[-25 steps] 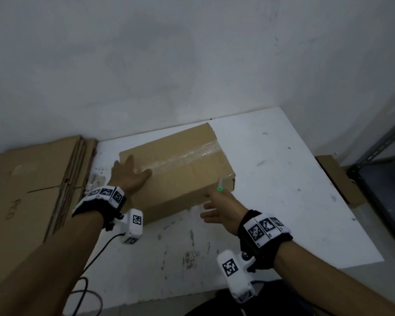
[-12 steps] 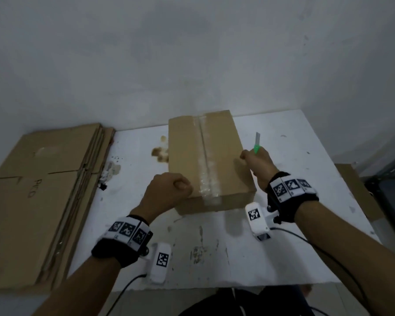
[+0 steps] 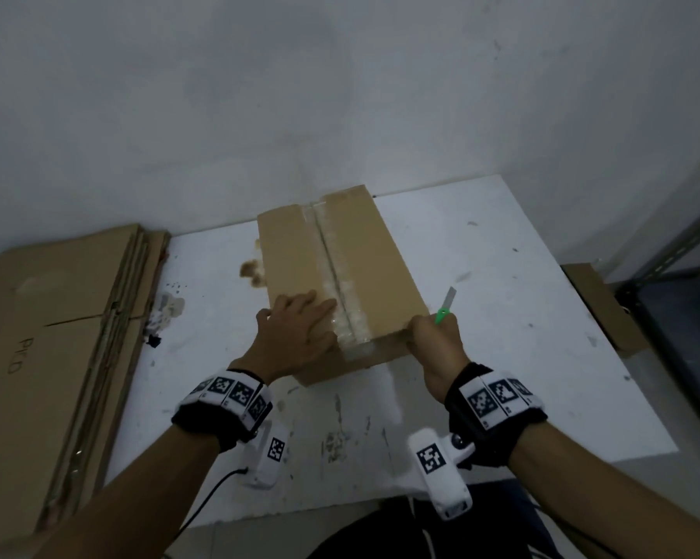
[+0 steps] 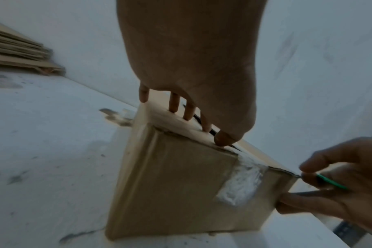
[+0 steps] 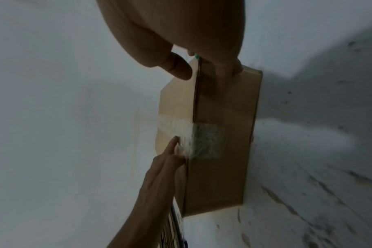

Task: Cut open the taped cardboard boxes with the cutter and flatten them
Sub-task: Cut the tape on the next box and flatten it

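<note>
White table (image 3: pixel 481 276), box (image 3: pixel 364 252) lengthwise away (taped seam too), cutter (image 3: pixel 446 305) blade up.

Both arms are bare. Each wrist wears a thick black band (image 3: pixel 223 421) with white squares that have black checker marks. A small white camera box (image 3: pixel 441 474) with one such mark hangs under each band. A black cable (image 3: pixel 215 490) runs from the left box.

White counter (image 3: pixel 481 316), scuffed and stained, taped cardboard box (image 3: pixel 364 252) standing on it, flattened cardboard stack (image 3: pixel 58 316) at its left edge
</note>
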{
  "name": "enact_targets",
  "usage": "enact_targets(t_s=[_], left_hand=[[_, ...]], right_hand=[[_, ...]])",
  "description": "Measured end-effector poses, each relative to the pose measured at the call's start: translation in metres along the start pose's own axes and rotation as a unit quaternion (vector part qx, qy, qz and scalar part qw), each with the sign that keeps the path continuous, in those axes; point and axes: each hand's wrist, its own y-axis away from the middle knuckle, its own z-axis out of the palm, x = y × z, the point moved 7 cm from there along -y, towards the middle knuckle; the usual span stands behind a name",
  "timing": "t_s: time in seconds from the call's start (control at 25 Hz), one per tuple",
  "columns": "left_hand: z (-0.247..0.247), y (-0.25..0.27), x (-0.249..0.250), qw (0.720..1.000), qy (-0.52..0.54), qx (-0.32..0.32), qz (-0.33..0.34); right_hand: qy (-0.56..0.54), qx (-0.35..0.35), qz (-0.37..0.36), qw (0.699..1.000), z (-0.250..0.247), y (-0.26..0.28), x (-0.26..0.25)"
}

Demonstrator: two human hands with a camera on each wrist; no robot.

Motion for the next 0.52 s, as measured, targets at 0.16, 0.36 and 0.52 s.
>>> enact_targets(t_s=[0.16, 0.36, 0.52], left_hand=[[-0.006, 0.013, 0.027, 0.998, -0.028, 0.059, 0.000], [-0.028, -0.001, 0.029, 0.995, 0.061, 0.077, 0.008], [-0.051, -0.031, 0.053, 0.991, -0.037, 0.006, 0.128]], right_hand=[[-0.087, -0.019, -0.010, 0.996, -0.006, -0.013, -0.033], [0.024, -0.005, 0.021, 0.999, -0.029, 0.002, -0.030], [0.096, -0.055, 0.048, 0.993, -0.024, 0.027, -0.002]])
